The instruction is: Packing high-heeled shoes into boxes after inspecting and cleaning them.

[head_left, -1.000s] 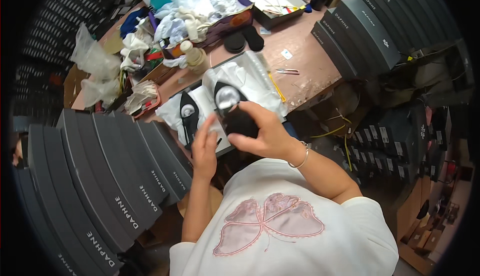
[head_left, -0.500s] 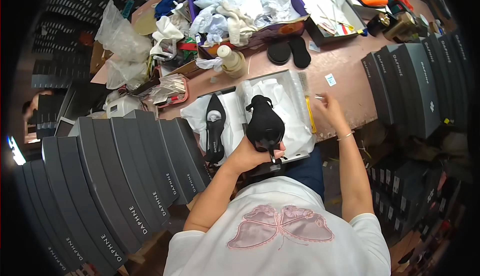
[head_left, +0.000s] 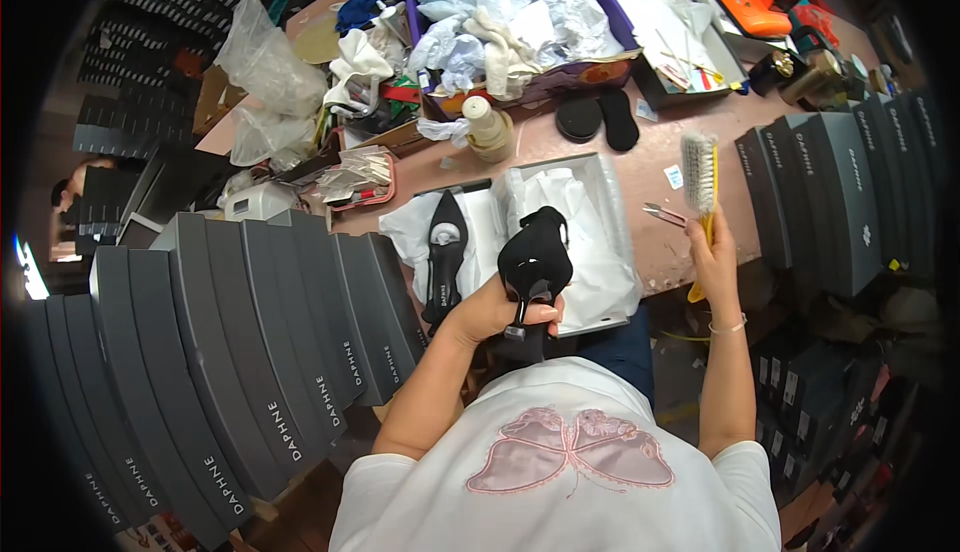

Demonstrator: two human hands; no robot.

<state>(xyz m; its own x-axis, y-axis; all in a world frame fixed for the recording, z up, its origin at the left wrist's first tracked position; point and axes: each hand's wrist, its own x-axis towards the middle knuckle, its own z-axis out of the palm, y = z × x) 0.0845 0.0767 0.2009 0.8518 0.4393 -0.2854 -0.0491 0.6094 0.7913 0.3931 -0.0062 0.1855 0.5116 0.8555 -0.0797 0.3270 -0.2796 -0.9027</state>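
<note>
My left hand [head_left: 490, 310] is closed round a black high-heeled shoe [head_left: 536, 257], its heel end toward me, above the open shoebox. In my right hand [head_left: 714, 252] is a yellow-handled brush [head_left: 699, 177] with pale bristles, raised upright over the table to the right of the box. Just left of that hand, a small pair of snips [head_left: 664, 214] lies on the table. The open shoebox [head_left: 622, 214] is lined with white tissue paper [head_left: 597, 277]. The matching black shoe [head_left: 446, 252] rests on tissue at its left, insole up, with wadding inside.
Grey shoeboxes stand in rows at left [head_left: 245, 352] and right [head_left: 835, 187]. Behind the open box are a pale bottle [head_left: 488, 132], black pads [head_left: 620, 120] and a purple-edged carton [head_left: 560, 87] of crumpled plastic and gloves. A red tray [head_left: 375, 197] holds small packets.
My right hand has let go of the snips, now lying on the table, and picked up the brush from beside the box. My left hand still holds the shoe, now slightly tilted.
</note>
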